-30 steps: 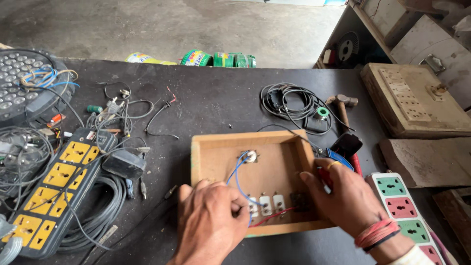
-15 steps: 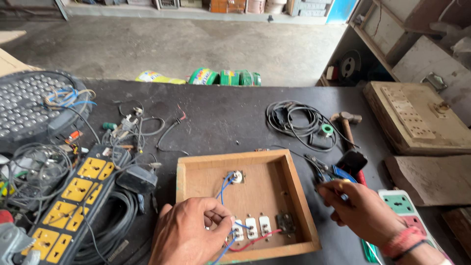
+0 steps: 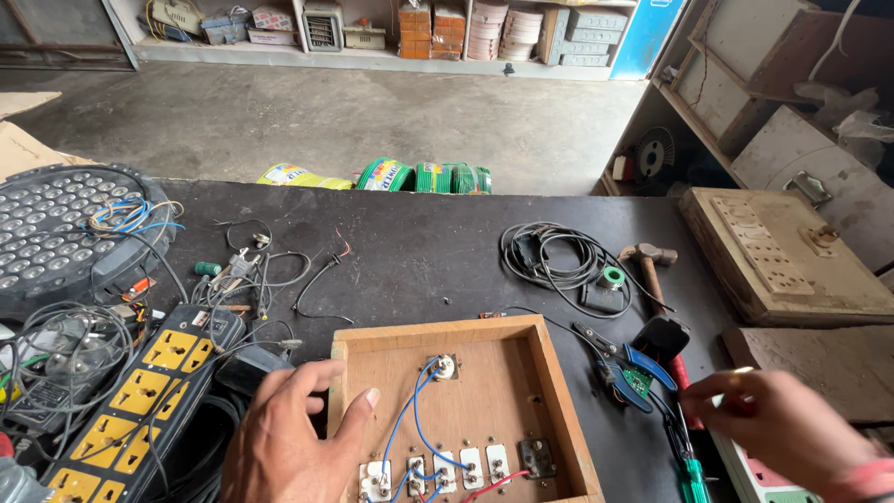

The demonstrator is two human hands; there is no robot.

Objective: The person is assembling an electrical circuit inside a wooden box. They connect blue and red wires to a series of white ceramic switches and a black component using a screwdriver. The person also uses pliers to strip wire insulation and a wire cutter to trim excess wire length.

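Note:
An open wooden box (image 3: 549, 373) lies on the dark table, with a row of white switch backs (image 3: 438, 470) and blue and red wires inside. My left hand (image 3: 293, 442) grips the box's left wall, thumb inside and fingers outside. My right hand (image 3: 787, 428) is off to the right of the box, fingers curled, next to blue-handled pliers (image 3: 633, 368) and a green-handled screwdriver (image 3: 691, 475). A small pale thing shows at its fingertips; I cannot tell whether it is held.
A yellow-and-black power strip (image 3: 140, 401) and tangled wires lie left, beside a round lamp panel (image 3: 56, 233). Behind the box are a black cable coil (image 3: 559, 256) and a hammer (image 3: 647, 256). A wooden switchboard (image 3: 792, 270) sits right. Green wire rolls (image 3: 419, 177) lie beyond the table.
My left hand moved from the switches inside the box to its left wall. My right hand left the box and moved right to the tools. The view tilted up.

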